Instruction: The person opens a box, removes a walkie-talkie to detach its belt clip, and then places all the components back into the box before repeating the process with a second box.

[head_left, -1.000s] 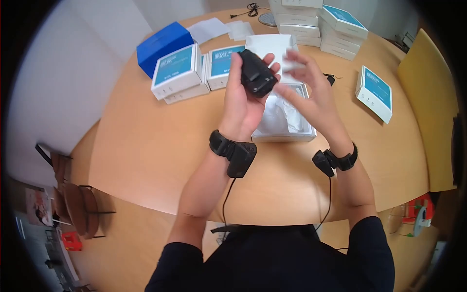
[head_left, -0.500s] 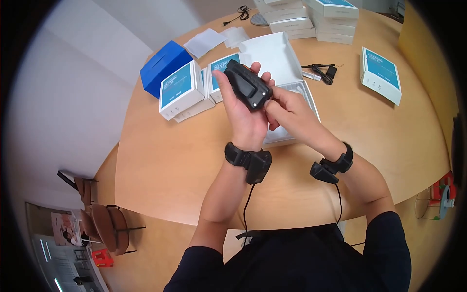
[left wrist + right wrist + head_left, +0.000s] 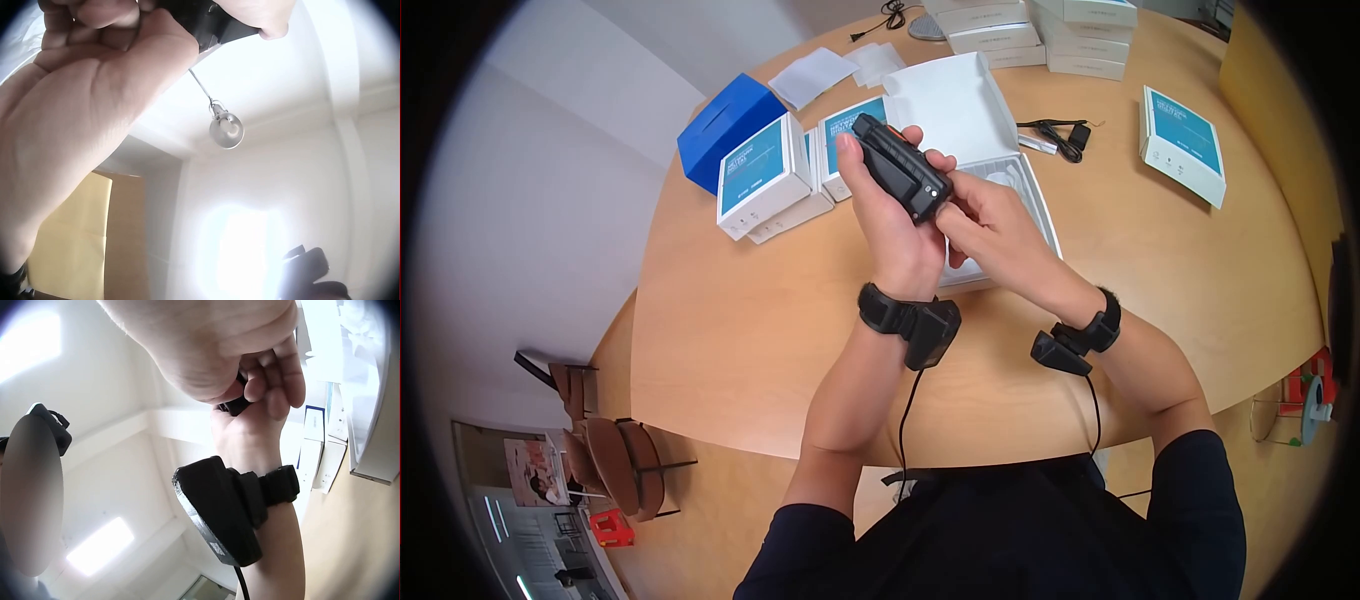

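Note:
My left hand point(image 3: 896, 232) grips a black handheld device point(image 3: 896, 172) with a long clip on the side facing up. Its thumb lies along one edge, and fingertips show past the other. The fingers and thumb of my right hand point(image 3: 1005, 238) are bent and pinch the device's lower end, where two small bright metal spots show. In the left wrist view, part of the black device point(image 3: 203, 24) shows at the top between the hands. The right wrist view has it mostly hidden behind curled fingers. Below the hands lies an open white box point(image 3: 1052, 225) with its lid point(image 3: 950, 108) folded back.
To the left are white-and-teal boxes point(image 3: 757, 175) and a blue box point(image 3: 730, 130). White sheets point(image 3: 812, 78) lie behind them. A black cable with a plug point(image 3: 1072, 142) is right of the lid. Stacked boxes point(image 3: 1000, 40) stand at the back; another box point(image 3: 1182, 145) sits far right.
My right hand, earlier spread and apart from the device, has come in to its lower end, its fingers now bent there. The left hand keeps its grip. The head view has shifted slightly.

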### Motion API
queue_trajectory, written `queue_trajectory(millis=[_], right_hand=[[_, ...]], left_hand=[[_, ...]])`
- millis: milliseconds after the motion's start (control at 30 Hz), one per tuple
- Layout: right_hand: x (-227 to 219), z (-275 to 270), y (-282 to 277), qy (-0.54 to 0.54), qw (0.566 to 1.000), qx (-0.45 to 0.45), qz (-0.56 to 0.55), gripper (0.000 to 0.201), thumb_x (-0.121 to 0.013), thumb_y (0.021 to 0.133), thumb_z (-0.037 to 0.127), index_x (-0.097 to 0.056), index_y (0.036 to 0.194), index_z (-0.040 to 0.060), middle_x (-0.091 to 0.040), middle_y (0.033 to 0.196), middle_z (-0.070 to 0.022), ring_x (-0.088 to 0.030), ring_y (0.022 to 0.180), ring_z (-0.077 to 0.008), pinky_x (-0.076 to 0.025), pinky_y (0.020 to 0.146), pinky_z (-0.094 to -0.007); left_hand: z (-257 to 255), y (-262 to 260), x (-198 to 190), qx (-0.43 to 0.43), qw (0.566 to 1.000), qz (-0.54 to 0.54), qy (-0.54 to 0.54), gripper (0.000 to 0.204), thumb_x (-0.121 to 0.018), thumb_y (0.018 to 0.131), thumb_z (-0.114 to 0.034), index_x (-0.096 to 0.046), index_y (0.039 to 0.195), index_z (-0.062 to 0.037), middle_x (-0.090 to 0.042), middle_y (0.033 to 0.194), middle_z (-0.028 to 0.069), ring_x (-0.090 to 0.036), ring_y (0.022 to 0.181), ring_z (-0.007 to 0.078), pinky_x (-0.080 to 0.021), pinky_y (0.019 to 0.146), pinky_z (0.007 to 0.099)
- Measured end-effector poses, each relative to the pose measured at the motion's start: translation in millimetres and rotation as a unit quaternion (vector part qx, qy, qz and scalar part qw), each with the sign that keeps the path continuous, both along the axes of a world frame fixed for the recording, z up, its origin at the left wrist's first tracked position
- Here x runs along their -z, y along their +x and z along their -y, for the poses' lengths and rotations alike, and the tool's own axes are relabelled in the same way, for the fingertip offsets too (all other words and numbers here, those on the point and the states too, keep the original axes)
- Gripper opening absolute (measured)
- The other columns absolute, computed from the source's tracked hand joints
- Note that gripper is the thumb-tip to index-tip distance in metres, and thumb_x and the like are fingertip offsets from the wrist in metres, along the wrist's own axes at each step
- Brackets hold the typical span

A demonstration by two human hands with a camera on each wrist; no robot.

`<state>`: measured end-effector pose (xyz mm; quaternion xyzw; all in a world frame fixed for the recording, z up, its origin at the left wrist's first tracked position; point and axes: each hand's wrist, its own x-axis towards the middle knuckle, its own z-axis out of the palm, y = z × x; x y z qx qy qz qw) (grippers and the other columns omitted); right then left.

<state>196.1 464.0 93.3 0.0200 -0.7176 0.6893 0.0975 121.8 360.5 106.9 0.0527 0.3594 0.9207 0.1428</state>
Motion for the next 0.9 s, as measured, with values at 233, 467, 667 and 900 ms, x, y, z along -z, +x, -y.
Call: queue_trajectory(millis=[233, 467, 667, 900], right_hand=[[-3.2, -16.0, -4.6, 0.057, 0.998, -0.023, 0.008, 0.030, -0.064, 0.100, 0.023, -0.064, 0.114, -0.0032, -0.072, 0.090, -0.0109, -0.070, 0.075, -0.0177, -0.057, 0.071, -0.0335], [-18.9, -16.9, -3.9, 0.268, 0.906, 0.150, -0.291, 0.052, -0.084, 0.087, 0.029, -0.067, 0.131, 0.0067, -0.070, 0.120, -0.0106, -0.070, 0.099, -0.0294, -0.057, 0.080, -0.0402], [-19.9, -28.9, -1.2, 0.386, 0.878, 0.169, -0.226, 0.052, -0.087, 0.083, 0.027, -0.069, 0.129, 0.0115, -0.067, 0.107, -0.0086, -0.070, 0.090, -0.0309, -0.057, 0.077, -0.0410], [-39.2, -38.6, 12.7, 0.356, 0.912, 0.112, -0.169, 0.048, -0.085, 0.081, 0.025, -0.069, 0.124, 0.0106, -0.069, 0.097, -0.0096, -0.070, 0.083, -0.0279, -0.056, 0.073, -0.0379]], left_hand=[[4.0, -9.7, -0.3, 0.001, 1.000, 0.011, 0.003, 0.063, -0.055, 0.104, -0.070, -0.062, 0.117, -0.0084, -0.068, 0.097, 0.0080, -0.068, 0.090, 0.0227, -0.059, 0.084, 0.0386], [-4.3, 3.3, -1.8, -0.004, 0.997, -0.076, -0.022, 0.056, -0.060, 0.109, -0.057, -0.057, 0.131, -0.0055, -0.066, 0.127, 0.0086, -0.067, 0.110, 0.0198, -0.059, 0.097, 0.0390], [-3.2, -5.6, 6.4, 0.034, 0.996, -0.086, 0.002, 0.043, -0.065, 0.110, -0.041, -0.053, 0.137, -0.0102, -0.065, 0.128, 0.0096, -0.068, 0.113, 0.0216, -0.062, 0.092, 0.0437], [11.2, -23.7, 1.5, 0.042, 0.996, -0.030, 0.073, 0.042, -0.055, 0.114, -0.038, -0.053, 0.138, -0.0040, -0.066, 0.129, 0.0114, -0.066, 0.119, 0.0286, -0.053, 0.109, 0.0470]])
